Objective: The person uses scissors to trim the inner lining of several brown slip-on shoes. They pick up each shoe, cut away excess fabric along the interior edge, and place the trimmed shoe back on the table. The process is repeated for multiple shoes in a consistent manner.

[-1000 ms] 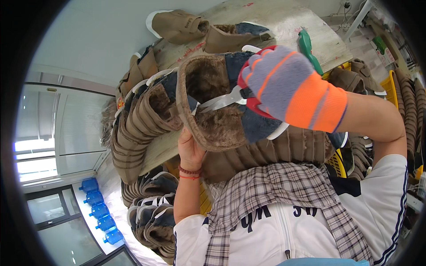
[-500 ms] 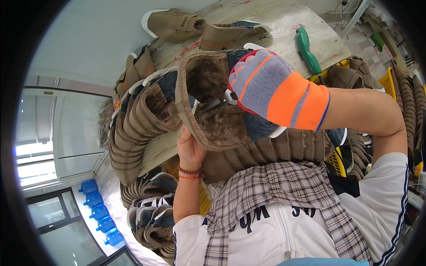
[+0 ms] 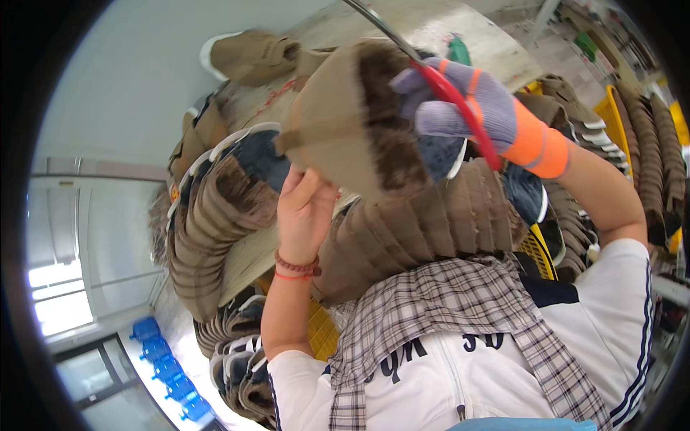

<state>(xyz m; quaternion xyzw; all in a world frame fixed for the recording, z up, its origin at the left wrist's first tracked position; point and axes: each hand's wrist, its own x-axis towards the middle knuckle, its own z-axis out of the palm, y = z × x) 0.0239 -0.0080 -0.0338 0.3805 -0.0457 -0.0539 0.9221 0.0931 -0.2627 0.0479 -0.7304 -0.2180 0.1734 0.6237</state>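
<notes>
A brown fur-lined shoe [image 3: 327, 133] is held up over the worktable, tilted so that much of its brown outer side shows. My bare left hand [image 3: 307, 205] grips its lower edge from beneath, thumb and fingers closed. My right hand [image 3: 467, 108], in a grey and orange knitted glove, holds red-handled scissors [image 3: 460, 108] close to the shoe's opening. Their metal part points up and to the left, past the shoe's far side. Below the raised shoe, a curved row of similar brown shoes [image 3: 424, 215] is packed tightly together.
Another stacked row of shoes [image 3: 198, 244] curves along the left of the worktable [image 3: 460, 18]. A single brown shoe [image 3: 251, 57] lies at its far end, near a green-handled tool [image 3: 458, 50]. Yellow crates [image 3: 540, 251] and more shoe stacks [image 3: 668, 158] stand on the right.
The shoe has turned from showing its furry inside to showing more of its brown outside. My right hand has drawn the scissors out of the shoe and swung them upward.
</notes>
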